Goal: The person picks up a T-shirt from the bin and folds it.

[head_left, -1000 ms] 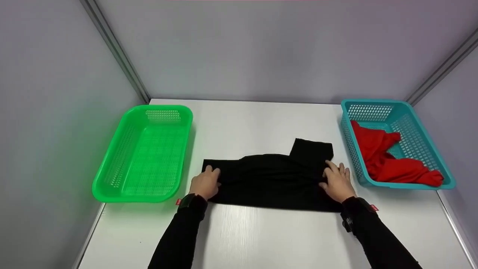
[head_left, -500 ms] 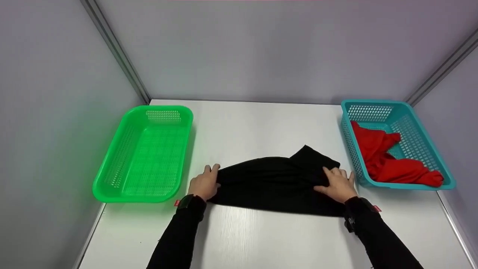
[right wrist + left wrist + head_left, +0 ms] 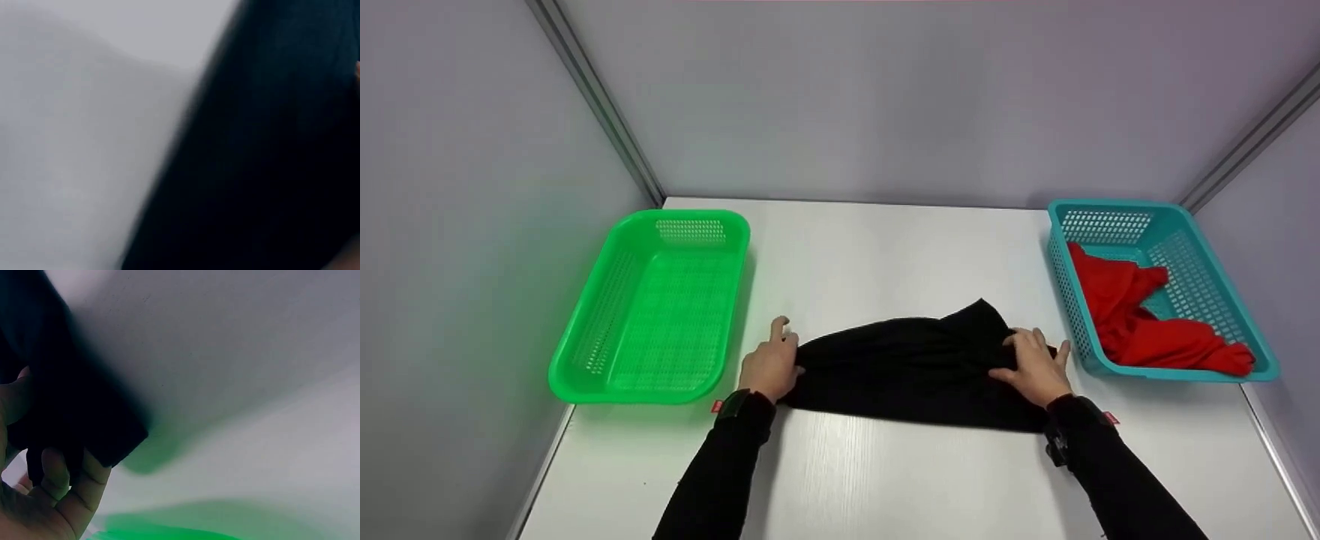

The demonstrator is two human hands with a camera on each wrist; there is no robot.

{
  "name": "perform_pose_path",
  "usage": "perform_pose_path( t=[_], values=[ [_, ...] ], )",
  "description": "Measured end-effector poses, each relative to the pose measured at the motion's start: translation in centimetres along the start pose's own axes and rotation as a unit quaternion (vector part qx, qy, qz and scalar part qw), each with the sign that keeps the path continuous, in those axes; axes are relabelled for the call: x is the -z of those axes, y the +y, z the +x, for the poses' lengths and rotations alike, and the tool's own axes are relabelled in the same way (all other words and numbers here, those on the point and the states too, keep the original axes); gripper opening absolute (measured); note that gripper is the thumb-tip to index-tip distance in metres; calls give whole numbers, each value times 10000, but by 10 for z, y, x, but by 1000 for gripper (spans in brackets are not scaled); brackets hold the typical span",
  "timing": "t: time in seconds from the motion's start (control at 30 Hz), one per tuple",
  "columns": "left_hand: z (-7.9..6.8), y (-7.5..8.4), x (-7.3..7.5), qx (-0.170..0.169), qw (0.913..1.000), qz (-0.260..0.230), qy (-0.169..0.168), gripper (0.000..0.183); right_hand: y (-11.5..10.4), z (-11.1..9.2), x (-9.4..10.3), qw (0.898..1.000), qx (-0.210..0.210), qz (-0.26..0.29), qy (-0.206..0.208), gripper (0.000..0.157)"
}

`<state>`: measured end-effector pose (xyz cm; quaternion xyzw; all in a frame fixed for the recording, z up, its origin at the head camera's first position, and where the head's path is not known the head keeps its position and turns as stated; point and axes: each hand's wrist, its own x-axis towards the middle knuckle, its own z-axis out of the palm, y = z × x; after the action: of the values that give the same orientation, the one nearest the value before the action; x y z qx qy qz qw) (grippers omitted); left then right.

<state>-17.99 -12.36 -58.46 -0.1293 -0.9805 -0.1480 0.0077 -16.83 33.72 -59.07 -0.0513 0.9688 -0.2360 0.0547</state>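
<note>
Head view has both my hands on a black cloth point(image 3: 900, 371) that lies crosswise on the white desk point(image 3: 847, 480), between two baskets and nearer to me than either one's far end. My left hand point(image 3: 770, 367) is at the cloth's left end, and the left wrist view shows its fingers curled about the fabric, with a straight-edged corner jutting past them. My right hand point(image 3: 1039, 369) is at the other end, its thumb and fingers spread on the cloth; I cannot tell whether they pinch it, since the right wrist view gives little beyond dark fabric and bits of skin at the margin. Creases run along the cloth, and a pointed part rises at its far edge, just beside my right hand. On my left stands a green basket point(image 3: 671, 322), just apart from my left hand. On my right, near my right hand, a blue basket point(image 3: 1177, 373) holds a crumpled red cloth point(image 3: 1140, 322). Black sleeves point(image 3: 709, 480) cover my forearms, and pale grey panels point(image 3: 840, 97) rise behind the desk.
</note>
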Motion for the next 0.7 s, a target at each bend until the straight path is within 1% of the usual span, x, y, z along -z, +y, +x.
perform_pose_path(
  t=[0.07,0.1,0.13,0.17,0.2,0.27,0.33,0.37,0.4,0.43,0.47,0.53,0.57,0.63,0.7],
  values=[
    [0,0,0,-147,9996,245,80,36,-2,0,1,9999,70,-86,15,74],
    [1,0,0,-211,9991,347,114,35,-3,0,2,9998,102,-136,61,77],
    [1,1,0,-275,9985,455,138,35,-5,0,2,9997,131,-157,130,76],
    [2,0,0,-339,9978,538,193,34,-6,1,3,9994,166,-153,243,73],
    [2,0,1,-393,9972,593,239,34,-8,2,4,9987,218,-134,440,66],
    [3,0,1,-444,9967,611,292,34,-11,5,7,9941,413,-113,996,48],
    [4,0,3,-431,9973,528,286,34,-14,8,10,9842,674,-145,1632,31],
    [4,1,4,-383,9979,448,261,33,-16,10,12,9785,792,-180,1894,28],
    [5,1,5,-327,9985,359,241,32,-18,11,14,9733,887,-240,2105,29],
    [5,1,6,-256,9990,258,250,30,-19,12,16,9700,951,-294,2220,33],
    [6,2,8,-184,9993,173,274,27,-20,13,19,9697,964,-360,2217,39],
    [8,2,10,-93,9991,112,396,22,-21,13,23,9754,852,-496,1971,49],
    [9,3,10,-86,9987,134,481,20,-21,13,25,9802,744,-596,1734,52],
    [11,3,12,-136,9975,222,656,16,-19,12,27,9896,457,-747,1145,53],
    [12,4,12,-220,9965,322,745,17,-17,11,27,9947,231,-787,616,51]
  ],
)
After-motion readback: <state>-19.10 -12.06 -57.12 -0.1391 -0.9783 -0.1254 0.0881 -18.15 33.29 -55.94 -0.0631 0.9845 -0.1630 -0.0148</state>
